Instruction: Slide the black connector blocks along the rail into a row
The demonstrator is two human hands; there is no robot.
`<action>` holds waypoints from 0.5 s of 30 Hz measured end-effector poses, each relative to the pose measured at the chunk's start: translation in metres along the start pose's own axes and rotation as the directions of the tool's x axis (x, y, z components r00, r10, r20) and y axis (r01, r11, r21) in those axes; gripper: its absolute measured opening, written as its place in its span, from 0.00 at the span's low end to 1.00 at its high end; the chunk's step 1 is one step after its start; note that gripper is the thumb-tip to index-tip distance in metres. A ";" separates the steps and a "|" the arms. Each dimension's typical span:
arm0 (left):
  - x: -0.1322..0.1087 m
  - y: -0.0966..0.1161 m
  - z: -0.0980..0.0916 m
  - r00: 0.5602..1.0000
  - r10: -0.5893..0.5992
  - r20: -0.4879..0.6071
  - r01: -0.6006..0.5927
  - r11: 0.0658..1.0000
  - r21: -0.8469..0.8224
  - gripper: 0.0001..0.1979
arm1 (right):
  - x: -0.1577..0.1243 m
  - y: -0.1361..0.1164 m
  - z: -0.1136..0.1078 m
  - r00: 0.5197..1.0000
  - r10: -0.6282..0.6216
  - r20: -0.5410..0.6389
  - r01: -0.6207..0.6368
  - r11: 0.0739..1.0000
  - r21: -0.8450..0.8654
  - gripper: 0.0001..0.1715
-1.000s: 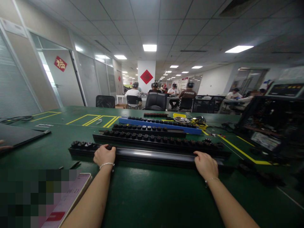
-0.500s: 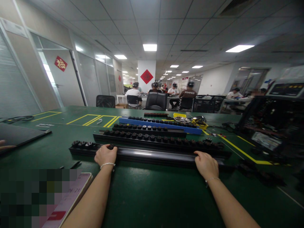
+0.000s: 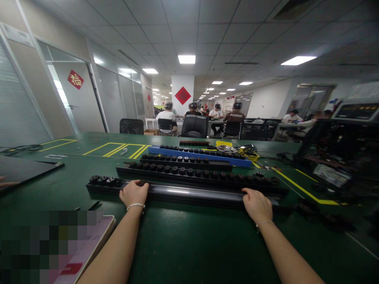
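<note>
A long black rail (image 3: 189, 192) lies across the green table in front of me, with several small black parts (image 3: 103, 179) along its left end. My left hand (image 3: 134, 195) is closed at its left portion, fingers about a small dark round part (image 3: 142, 183) on the rail's top. Toward the right end, my right hand (image 3: 258, 204) grips the rail, thumb on the near side and the far fingers hidden. Just behind lies a similar black rail (image 3: 121, 172) carrying a row of black round pieces.
Farther back are a shorter black rail (image 3: 220, 165) and a blue rail (image 3: 154, 150). A phone (image 3: 89, 252) lies at lower left; another person's hand (image 3: 4, 184) is by a dark panel (image 3: 32, 169). An opened machine (image 3: 331, 154) stands right. People sit beyond.
My left hand has slid slightly to the right along the rail, and the small dark part has shifted with it. My right hand and the rail stay in place.
</note>
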State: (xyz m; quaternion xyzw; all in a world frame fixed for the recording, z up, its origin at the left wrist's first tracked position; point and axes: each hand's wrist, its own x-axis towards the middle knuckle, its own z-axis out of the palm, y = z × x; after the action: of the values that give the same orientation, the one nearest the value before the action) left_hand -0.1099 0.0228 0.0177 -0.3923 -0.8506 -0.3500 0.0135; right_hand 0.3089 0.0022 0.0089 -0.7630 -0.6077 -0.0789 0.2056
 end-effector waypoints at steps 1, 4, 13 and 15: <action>0.000 0.000 0.000 1.000 0.009 0.000 -0.009 1.000 0.001 0.19 | 0.000 0.000 0.000 1.000 0.000 -0.003 0.000 1.000 0.000 0.24; -0.001 0.000 0.001 1.000 0.021 -0.003 -0.021 1.000 0.006 0.20 | 0.000 0.001 0.001 1.000 -0.004 -0.005 0.004 1.000 0.002 0.24; 0.001 -0.001 0.005 0.999 0.040 0.028 -0.040 0.999 -0.017 0.20 | 0.002 0.002 0.002 1.000 -0.004 0.004 0.004 1.000 0.008 0.25; 0.001 -0.001 0.006 0.998 0.059 0.031 -0.058 0.998 -0.026 0.20 | 0.002 0.002 0.002 1.000 -0.003 0.005 0.003 1.000 0.010 0.25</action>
State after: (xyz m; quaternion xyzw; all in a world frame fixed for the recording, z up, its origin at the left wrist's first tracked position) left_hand -0.1097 0.0270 0.0127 -0.4229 -0.8344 -0.3535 0.0053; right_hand 0.3112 0.0041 0.0072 -0.7612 -0.6098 -0.0742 0.2080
